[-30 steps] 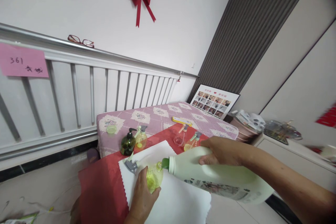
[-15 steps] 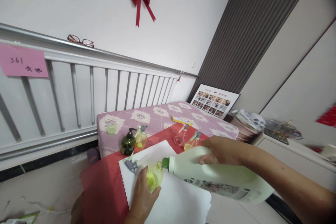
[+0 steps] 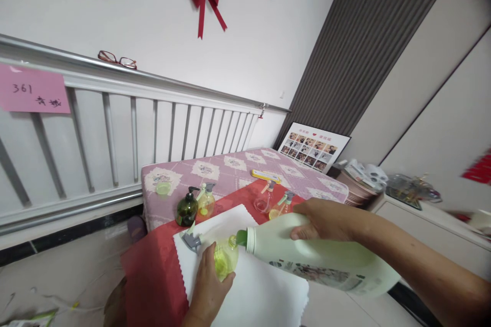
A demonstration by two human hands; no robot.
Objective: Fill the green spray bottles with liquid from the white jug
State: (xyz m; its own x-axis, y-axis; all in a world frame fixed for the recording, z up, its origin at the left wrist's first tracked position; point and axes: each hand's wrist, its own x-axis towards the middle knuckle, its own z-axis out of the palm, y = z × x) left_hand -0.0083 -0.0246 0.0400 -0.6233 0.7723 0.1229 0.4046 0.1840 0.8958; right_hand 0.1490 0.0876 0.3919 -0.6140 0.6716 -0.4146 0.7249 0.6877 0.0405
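My left hand (image 3: 207,286) is wrapped round a small clear bottle (image 3: 225,257) holding yellow-green liquid, upright on a white cloth (image 3: 264,296). My right hand (image 3: 326,220) grips a large pale green jug (image 3: 318,258), tipped on its side so that its green spout (image 3: 241,238) meets the small bottle's mouth. A grey spray head (image 3: 191,240) lies on the cloth just left of the small bottle.
A dark green pump bottle (image 3: 187,209) and a yellow spray bottle (image 3: 207,201) stand on the red cloth (image 3: 153,276) behind. Two more small spray bottles (image 3: 276,203) stand near my right hand. A small cup (image 3: 163,188) and a yellow item (image 3: 265,176) rest on the pink tablecloth (image 3: 230,163).
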